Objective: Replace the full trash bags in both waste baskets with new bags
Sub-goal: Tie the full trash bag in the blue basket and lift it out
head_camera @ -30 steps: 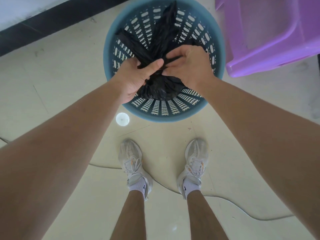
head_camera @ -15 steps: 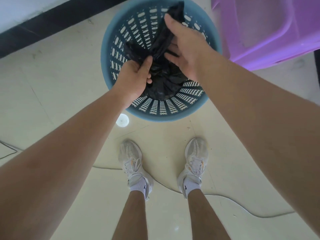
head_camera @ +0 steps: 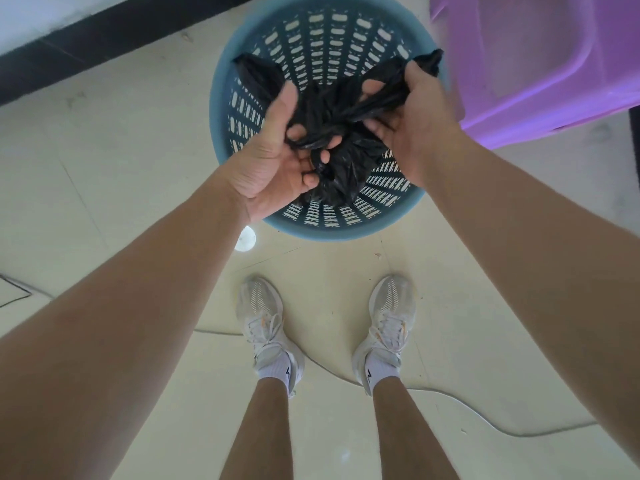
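- over the blue basket (head_camera: 329, 39), the right hand (head_camera: 415, 112) has shifted from the far side to the right rim, now gripping one twisted tail of the black trash bag (head_camera: 343, 168).
- left hand (head_camera: 273, 157): palm up, fingers curled round the knot.
- bag bundle sits between both hands, within the rim.
- cream tile floor (head_camera: 121, 168); purple stool (head_camera: 536, 64) just right; cable (head_camera: 450, 398) at heels.
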Demonstrator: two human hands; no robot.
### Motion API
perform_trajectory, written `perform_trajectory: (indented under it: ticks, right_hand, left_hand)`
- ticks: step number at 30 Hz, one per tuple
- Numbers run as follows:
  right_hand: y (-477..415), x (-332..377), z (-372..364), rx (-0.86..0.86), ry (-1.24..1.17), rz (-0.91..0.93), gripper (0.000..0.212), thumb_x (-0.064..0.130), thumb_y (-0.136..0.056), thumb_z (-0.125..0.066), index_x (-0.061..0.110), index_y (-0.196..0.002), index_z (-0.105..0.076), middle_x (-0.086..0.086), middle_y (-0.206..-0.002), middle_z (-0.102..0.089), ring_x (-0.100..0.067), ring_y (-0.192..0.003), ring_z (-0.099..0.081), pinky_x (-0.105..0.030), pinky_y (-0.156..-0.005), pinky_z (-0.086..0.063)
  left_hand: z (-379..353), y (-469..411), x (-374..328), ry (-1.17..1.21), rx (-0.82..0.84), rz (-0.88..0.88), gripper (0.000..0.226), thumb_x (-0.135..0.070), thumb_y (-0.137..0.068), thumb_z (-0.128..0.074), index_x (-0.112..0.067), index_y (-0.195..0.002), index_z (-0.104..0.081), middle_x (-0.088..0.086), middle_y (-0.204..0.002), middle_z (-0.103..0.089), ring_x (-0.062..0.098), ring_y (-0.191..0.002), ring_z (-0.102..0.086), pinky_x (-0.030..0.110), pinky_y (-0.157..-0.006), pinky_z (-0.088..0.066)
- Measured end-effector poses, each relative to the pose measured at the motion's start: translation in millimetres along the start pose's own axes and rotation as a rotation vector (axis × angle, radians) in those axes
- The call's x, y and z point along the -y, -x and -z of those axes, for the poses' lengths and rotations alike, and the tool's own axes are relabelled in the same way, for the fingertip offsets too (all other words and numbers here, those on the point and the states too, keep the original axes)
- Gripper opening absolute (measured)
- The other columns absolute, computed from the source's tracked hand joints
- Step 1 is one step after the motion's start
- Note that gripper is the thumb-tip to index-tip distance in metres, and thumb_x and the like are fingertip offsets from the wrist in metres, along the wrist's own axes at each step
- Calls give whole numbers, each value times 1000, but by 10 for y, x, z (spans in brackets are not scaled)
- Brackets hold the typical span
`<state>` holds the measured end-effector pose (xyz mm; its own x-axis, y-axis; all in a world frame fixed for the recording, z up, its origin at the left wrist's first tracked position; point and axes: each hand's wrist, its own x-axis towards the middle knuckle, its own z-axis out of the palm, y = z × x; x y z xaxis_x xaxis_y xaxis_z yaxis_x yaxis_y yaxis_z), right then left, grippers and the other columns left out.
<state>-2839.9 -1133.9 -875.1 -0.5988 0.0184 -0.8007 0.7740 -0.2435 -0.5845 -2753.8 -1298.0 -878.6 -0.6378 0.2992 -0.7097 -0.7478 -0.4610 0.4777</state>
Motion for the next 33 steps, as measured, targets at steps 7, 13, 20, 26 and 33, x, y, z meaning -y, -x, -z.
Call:
perform_trajectory:
  ticks: [7,13,20,26,33]
  right_hand:
    - [319,-102,65,45,-33,100,14,28,-97,-61,15,-101,-65,-5,-98,-75,-17,-86,-72,-26,-64,-56]
    - [438,-159,227,110,-137,40,6,3,-86,-69,6,-88,-64,-8,-71,-67,-18,-71,-68,-28,-70,-58]
    - [473,-92,164,138,-184,33,15,7,-86,-72,9,-99,-66,-6,-84,-72,-17,-78,-72,-30,-75,-59]
    - [493,-218,327,61,141,-39,14,15,-83,-75,18,-91,-64,4,-70,-70,-8,-58,-63,-19,-45,-43]
    - [461,-389,386,63,627,-118,32,20,-79,-81,13,-104,-62,-3,-100,-73,-14,-73,-72,-25,-58,-57]
  left_hand:
    - [64,-41,103,148,-290,-82,27,5,-79,-74,-8,-90,-53,10,-83,-66,13,-71,-62,23,-57,-42]
    - [11,-2,121,-261,-348,-124,18,-1,-82,-75,-12,-80,-61,7,-76,-70,16,-70,-65,22,-57,-43]
    - [-40,27,112,-151,-287,-35,27,-13,-96,-61,-22,-74,-47,-1,-74,-69,9,-61,-55,21,-50,-29]
    - [45,111,114,193,-276,-17,24,-2,-88,-65,-16,-68,-61,6,-90,-73,9,-71,-58,21,-59,-32]
    - [-66,78,66,-39,-424,-157,38,16,-74,-70,-21,-65,-65,0,-82,-72,8,-71,-62,18,-52,-36]
